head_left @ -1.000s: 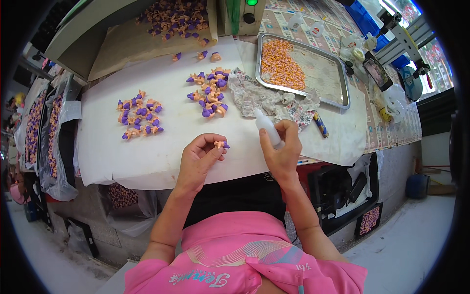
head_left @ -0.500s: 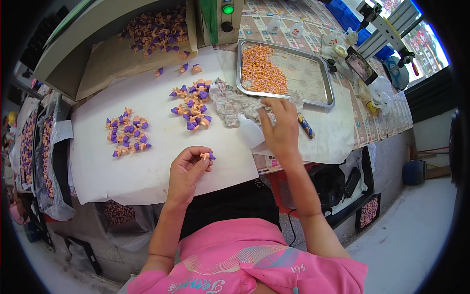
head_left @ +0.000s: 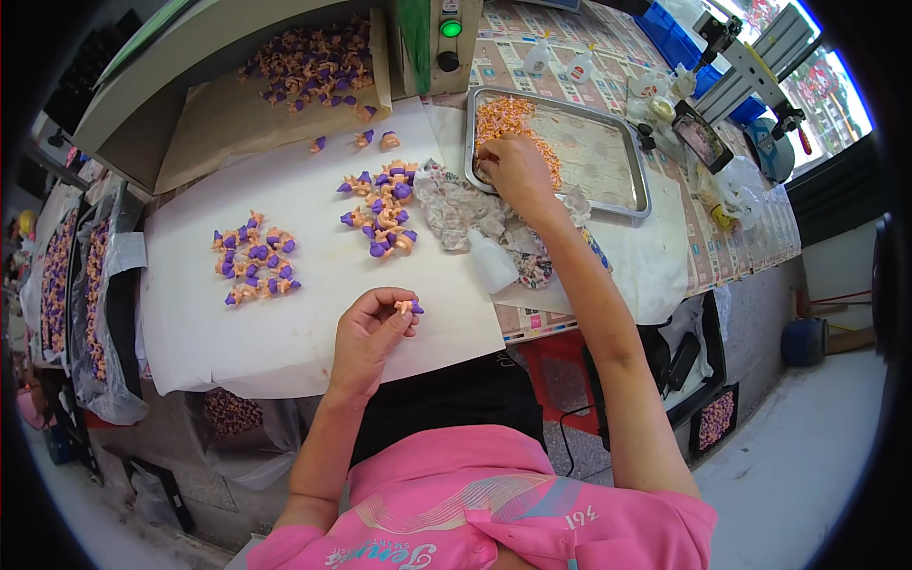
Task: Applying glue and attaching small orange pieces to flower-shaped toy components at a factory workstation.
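Between the thumb and fingers of my left hand is a small peach-and-purple plastic figure, held above the white sheet's near edge. My right hand is over the left part of a metal tray, its fingers down at a heap of tiny orange-and-pink pieces. The fingertips are bent together there; whether a piece is between them cannot be seen. Two clusters of similar figures lie on the sheet, a left cluster and a right cluster.
A white squeeze bottle lies by a crumpled cloth below the tray. At the back left, a machine opening holds a pile of figures on brown paper. Two small bottles stand behind the tray. A phone on a stand is at right.
My right hand has moved forward from above the cloth and bottle to the pieces in the tray. My left hand still holds the figure in nearly the same place.
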The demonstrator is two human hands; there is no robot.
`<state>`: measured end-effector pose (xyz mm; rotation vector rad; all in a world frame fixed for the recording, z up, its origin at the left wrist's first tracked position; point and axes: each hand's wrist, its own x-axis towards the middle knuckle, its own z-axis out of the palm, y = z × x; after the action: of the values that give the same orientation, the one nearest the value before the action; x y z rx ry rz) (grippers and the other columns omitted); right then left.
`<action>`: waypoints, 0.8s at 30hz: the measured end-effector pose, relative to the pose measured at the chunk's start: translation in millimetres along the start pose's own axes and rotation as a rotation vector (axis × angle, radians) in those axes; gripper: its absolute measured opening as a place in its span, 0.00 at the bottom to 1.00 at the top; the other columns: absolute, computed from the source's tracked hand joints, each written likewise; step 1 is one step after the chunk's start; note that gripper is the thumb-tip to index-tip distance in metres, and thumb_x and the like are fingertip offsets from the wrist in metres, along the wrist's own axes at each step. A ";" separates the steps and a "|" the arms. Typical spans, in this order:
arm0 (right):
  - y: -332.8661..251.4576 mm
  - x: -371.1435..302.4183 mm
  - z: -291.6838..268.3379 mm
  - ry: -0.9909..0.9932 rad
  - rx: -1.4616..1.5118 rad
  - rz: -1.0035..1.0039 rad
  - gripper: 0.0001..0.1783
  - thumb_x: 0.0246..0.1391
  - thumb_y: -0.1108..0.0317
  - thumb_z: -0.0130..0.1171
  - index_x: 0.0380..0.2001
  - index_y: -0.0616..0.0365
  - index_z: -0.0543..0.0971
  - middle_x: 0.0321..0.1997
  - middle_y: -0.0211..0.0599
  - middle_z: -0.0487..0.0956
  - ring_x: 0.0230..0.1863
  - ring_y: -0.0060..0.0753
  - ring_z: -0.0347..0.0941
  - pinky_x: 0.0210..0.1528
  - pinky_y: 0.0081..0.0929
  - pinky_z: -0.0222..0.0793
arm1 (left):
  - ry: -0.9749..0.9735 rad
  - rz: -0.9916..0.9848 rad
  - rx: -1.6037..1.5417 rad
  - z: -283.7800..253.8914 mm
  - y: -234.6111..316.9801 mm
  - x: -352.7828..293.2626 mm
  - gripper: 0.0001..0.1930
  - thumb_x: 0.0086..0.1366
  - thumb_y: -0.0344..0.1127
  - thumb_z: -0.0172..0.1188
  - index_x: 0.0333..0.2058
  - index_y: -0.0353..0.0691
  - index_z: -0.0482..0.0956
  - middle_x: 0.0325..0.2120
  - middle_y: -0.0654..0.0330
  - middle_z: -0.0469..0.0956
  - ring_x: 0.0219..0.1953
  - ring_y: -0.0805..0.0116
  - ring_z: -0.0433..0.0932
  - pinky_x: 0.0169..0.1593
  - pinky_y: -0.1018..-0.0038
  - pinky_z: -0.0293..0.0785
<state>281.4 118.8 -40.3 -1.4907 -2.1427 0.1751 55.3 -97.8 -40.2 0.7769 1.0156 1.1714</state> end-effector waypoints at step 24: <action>-0.8 -4.7 -12.8 -0.039 0.040 -0.168 0.05 0.51 0.72 0.57 0.31 0.60 0.78 0.35 0.44 0.76 0.41 0.49 0.73 0.45 0.40 0.69 | -0.015 0.004 0.018 -2.6 -0.5 -8.2 0.10 0.65 0.26 0.59 0.45 0.34 0.76 0.39 0.61 0.77 0.37 0.77 0.75 0.41 0.80 0.74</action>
<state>288.1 111.9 -30.6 -1.2870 -2.2699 0.1877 52.4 -105.9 -39.8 0.8013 1.0139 1.1591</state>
